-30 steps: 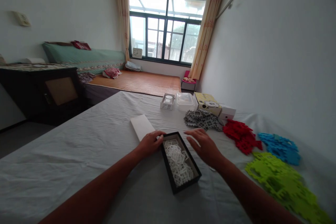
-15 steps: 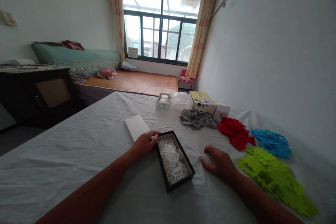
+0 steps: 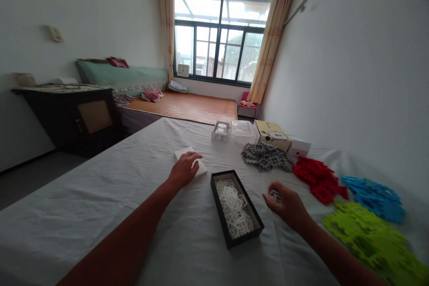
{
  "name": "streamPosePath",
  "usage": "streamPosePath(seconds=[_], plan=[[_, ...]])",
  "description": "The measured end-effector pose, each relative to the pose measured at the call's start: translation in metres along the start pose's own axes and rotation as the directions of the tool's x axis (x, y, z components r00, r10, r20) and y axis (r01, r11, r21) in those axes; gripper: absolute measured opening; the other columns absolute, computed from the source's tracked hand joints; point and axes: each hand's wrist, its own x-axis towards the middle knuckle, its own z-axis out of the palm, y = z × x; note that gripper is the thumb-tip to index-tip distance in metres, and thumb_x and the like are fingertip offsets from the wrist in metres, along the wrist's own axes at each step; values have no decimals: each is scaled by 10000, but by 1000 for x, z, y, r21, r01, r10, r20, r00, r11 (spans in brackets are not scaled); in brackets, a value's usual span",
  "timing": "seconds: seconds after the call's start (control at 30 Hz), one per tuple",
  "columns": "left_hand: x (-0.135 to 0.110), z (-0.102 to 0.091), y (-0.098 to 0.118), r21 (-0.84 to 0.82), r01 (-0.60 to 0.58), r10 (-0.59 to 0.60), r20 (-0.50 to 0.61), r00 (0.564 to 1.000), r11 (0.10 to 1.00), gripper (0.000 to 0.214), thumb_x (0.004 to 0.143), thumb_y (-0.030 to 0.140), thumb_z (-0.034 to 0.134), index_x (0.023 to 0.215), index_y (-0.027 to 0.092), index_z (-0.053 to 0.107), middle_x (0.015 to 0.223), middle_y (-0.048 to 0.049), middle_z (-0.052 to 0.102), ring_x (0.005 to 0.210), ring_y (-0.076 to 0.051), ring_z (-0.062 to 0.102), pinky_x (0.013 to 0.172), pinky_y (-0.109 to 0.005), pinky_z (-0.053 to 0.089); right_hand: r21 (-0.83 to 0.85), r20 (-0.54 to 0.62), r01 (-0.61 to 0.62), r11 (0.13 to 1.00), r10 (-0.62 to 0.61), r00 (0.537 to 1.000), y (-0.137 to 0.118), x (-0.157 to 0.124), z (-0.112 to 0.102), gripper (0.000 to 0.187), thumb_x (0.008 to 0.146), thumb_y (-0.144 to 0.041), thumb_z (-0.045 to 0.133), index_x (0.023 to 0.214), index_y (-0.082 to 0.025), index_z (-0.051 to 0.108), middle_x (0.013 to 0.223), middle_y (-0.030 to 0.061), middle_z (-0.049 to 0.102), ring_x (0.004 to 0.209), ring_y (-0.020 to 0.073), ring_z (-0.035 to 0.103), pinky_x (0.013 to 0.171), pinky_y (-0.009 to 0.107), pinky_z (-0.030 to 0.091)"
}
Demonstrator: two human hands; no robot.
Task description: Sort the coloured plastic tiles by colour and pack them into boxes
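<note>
My left hand (image 3: 184,170) is over a flat white box or lid (image 3: 201,170), its fingers bent and the thumb apart; whether it touches the lid I cannot tell. To the right of it a black-rimmed box (image 3: 214,190) stands open, filled with loose white lattice pieces (image 3: 233,208). Beyond the box's right side, my right hand (image 3: 284,201) is closed around a white lattice piece (image 3: 275,195); the fingers partly hide it, and there may be more than one.
Piles of grey (image 3: 264,156), red (image 3: 318,178), blue (image 3: 375,196) and lime-green (image 3: 375,241) interlocking pieces lie at the right. Behind them stand a yellow carton (image 3: 273,134), a clear plastic container (image 3: 243,129) and a small white box (image 3: 220,132). Everything rests on a white-sheeted surface (image 3: 100,201).
My left hand has let go of the black-rimmed box and moved left onto the white lid. My right hand keeps its grip on the lattice piece. The whole view has turned slightly left.
</note>
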Motion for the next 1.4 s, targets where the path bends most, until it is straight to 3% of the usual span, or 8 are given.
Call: streamPosePath(seconds=[0.13,0.27,0.37,0.53,0.77,1.03,1.23,1.4], plan=[[-2,-14,-18,181,-26,5,118,993,983,574,709,-17,450,1215,212,590,1308,-68,546,1223,-267,434,1006,-402,373,143,-14,19,990,-17,1000,-58,27,1,239,794,-441,581,722,-227,502,583,-39,555,516,127,518,516,232,397],[-8,-24,-13,287,-227,82,443,893,931,879,629,-58,500,1410,308,332,1495,-16,338,1372,-293,236,1065,-498,257,153,96,235,960,-252,963,-97,33,8,246,822,-473,569,830,-229,594,818,22,658,785,182,600,698,286,464],[-6,-23,-4,287,-338,127,565,815,897,937,647,-61,493,1447,338,209,1524,-2,276,1401,-276,168,1088,-509,196,173,98,334,927,-354,930,-100,31,9,271,884,-447,492,1034,-252,606,1063,54,646,1053,217,545,891,361,438],[10,-16,-1,253,-446,181,663,726,858,842,687,-6,534,1422,309,270,1490,-56,339,1352,-307,266,1016,-537,297,283,18,176,943,-188,982,-81,29,4,350,941,-433,352,1086,-225,593,1086,73,636,1039,211,563,915,380,449],[4,-56,54,247,-520,377,455,807,817,756,751,53,548,1426,246,267,1425,-99,393,1333,-271,282,991,-408,358,308,-2,85,947,-89,996,-49,13,-4,326,919,-411,396,1075,-216,606,1068,73,637,963,201,596,825,347,506],[-36,-71,134,215,-688,577,407,708,693,518,926,159,430,1414,274,300,1368,-63,461,1350,-230,266,1024,-355,314,181,186,343,922,-375,908,-52,-2,-2,265,900,-350,474,1070,-298,670,1196,36,623,1142,240,495,977,442,422],[-69,-79,181,72,-798,686,468,557,599,551,914,178,439,1429,292,277,1348,-42,487,1342,-224,291,1004,-366,352,323,-62,76,943,-59,996,-13,5,-10,331,884,-378,436,1113,-238,631,1171,80,628,1111,236,545,903,421,492],[-76,-66,191,-69,-793,687,549,477,605,632,856,172,524,1427,274,275,1314,-50,521,1306,-223,346,915,-367,396,430,23,15,903,-28,999,0,-6,-10,272,862,-379,465,1025,-258,645,1188,62,605,1098,218,560,817,352,531]])
